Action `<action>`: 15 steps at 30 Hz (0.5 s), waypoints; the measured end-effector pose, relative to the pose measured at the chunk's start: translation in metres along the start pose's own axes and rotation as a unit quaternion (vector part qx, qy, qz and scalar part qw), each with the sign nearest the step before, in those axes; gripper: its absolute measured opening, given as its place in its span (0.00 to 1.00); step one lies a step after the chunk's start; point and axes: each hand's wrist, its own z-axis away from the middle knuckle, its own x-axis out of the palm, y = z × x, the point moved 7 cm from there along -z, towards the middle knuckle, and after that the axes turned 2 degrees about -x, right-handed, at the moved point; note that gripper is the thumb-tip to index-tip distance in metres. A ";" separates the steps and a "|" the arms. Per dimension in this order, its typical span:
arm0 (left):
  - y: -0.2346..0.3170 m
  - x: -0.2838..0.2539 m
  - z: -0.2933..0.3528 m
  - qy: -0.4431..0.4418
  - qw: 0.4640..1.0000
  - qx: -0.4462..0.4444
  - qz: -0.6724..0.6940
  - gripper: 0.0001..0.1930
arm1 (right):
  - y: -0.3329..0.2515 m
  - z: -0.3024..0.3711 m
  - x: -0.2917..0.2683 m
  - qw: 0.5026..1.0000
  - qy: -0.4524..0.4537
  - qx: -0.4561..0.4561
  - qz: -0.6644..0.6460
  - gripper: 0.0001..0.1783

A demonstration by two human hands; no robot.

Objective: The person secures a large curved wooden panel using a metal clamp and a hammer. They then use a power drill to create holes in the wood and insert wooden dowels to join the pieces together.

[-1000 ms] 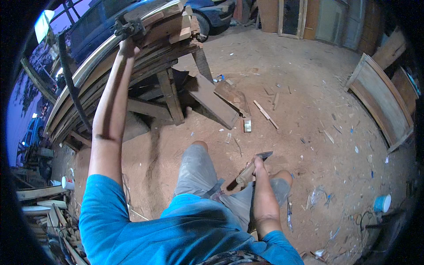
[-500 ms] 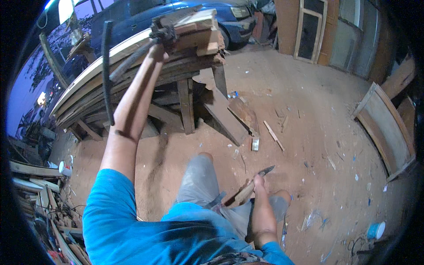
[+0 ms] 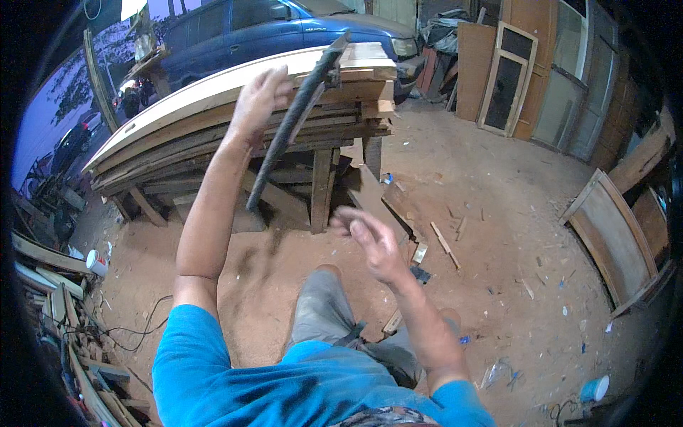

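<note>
One left hand (image 3: 257,105) floated loosely spread just beside a dark bar (image 3: 287,128), which slanted across the plank stack (image 3: 178,142) around upper center of the frame. Right hand (image 3: 376,248) was mid-frame, kinda blurry, fingers half-open.

Taking in a littered dirt floor (image 3: 512,171) and its cluttered edges.
Showing a blue vehicle (image 3: 242,43) across the back and, to its right, a pane-fitted frame (image 3: 504,92) leaning near a tall glazed door (image 3: 558,107); displaying a wood-rimmed panel (image 3: 615,242) tilting at far right, with a blue tub (image 3: 592,389) lying lower down; revealing heaped scrap timber (image 3: 78,349) at lower left, a black cable (image 3: 135,331) trailing beside it and a white tub (image 3: 97,263) resting above.
</note>
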 end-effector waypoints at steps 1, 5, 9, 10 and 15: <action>0.032 0.005 0.013 -0.014 0.997 0.072 0.018 0.30 | -0.021 -0.023 0.023 1.000 -0.003 -0.012 -0.019 0.41; 0.127 0.083 0.062 -0.372 0.905 0.154 0.139 0.36 | -0.071 -0.079 0.095 0.990 -0.045 -0.044 -0.123 0.54; 0.141 0.107 0.085 -0.425 0.901 0.066 0.064 0.33 | -0.069 -0.094 0.119 0.958 0.043 -0.045 -0.279 0.48; 0.142 0.105 0.087 -0.405 0.907 0.060 0.103 0.30 | -0.071 -0.096 0.124 0.957 0.030 -0.073 -0.280 0.44; 0.146 0.098 0.089 -0.360 0.903 0.160 0.171 0.30 | -0.072 -0.099 0.134 0.972 -0.039 -0.074 -0.222 0.39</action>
